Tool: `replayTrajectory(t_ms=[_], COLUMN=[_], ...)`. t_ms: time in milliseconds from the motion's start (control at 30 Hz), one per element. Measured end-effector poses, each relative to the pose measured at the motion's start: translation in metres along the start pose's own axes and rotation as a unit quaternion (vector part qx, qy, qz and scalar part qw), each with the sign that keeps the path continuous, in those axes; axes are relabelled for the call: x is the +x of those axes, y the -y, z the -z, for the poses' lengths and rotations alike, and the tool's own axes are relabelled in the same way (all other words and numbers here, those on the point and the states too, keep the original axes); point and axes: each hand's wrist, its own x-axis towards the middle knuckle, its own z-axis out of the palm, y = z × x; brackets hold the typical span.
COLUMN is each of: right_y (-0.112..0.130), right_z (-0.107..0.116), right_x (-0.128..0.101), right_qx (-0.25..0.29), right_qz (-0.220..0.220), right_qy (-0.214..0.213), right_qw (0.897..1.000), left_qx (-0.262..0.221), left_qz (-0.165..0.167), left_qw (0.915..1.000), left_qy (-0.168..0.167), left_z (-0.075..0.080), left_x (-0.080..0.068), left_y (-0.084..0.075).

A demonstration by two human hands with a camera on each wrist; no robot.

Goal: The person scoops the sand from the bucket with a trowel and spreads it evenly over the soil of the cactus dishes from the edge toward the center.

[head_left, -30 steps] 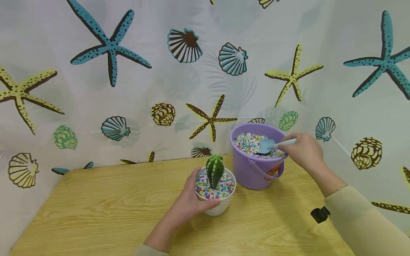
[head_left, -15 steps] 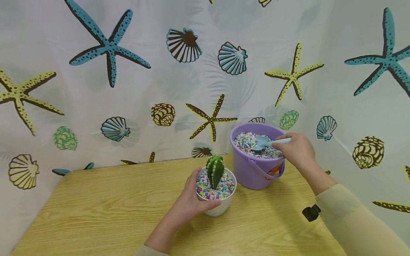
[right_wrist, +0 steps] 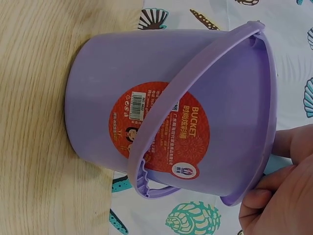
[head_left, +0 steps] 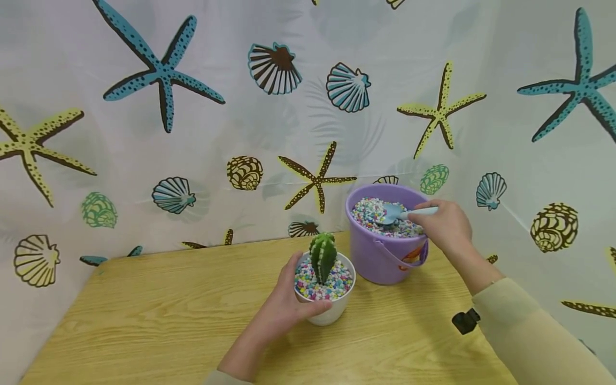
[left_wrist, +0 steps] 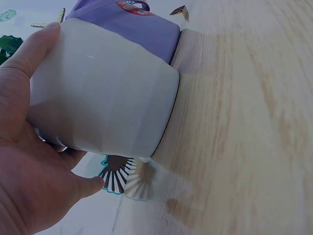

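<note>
Holding coloured pebbles, purple bucket (head_left: 380, 256) and white cactus pot (head_left: 327, 313) stand close.

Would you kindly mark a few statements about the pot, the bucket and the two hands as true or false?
1. The left hand grips the white pot that holds the cactus. True.
2. The right hand holds a red trowel. False: the small shovel it holds is light blue.
3. The purple bucket lies tipped on its side. False: it stands upright on the wooden table.
4. The bucket contains coloured pebbles. True.
5. The shovel's blade is over the pot. False: it is in the bucket, at the pebbles.
6. The bucket's handle hangs down against its side. True.
</note>
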Motion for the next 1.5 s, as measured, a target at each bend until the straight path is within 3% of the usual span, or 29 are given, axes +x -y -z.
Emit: replayTrajectory(t_ms=[767, 1233, 1500], right_y=[-0.014, -0.017, -0.018], right_z=[-0.001, 0.001, -0.003], right_x=[-0.011, -0.028, -0.036], right_qx=[0.134, 0.204, 0.237], right_qz=[-0.027, -0.041, -0.052], right_qy=[-0.024, -0.049, -0.069], right_qw=[0.990, 0.977, 0.968], left_qx=[0.009, 0.011, 0.009], left_qz=[0.001, -0.016, -0.003], left_qw=[0.9999, 0.9998, 0.9999], left_qy=[-0.006, -0.004, -0.003], left_z=[-0.001, 0.001, 0.001], left_x=[-0.001, -0.003, -0.004], left_y=[-0.001, 0.000, -0.001])
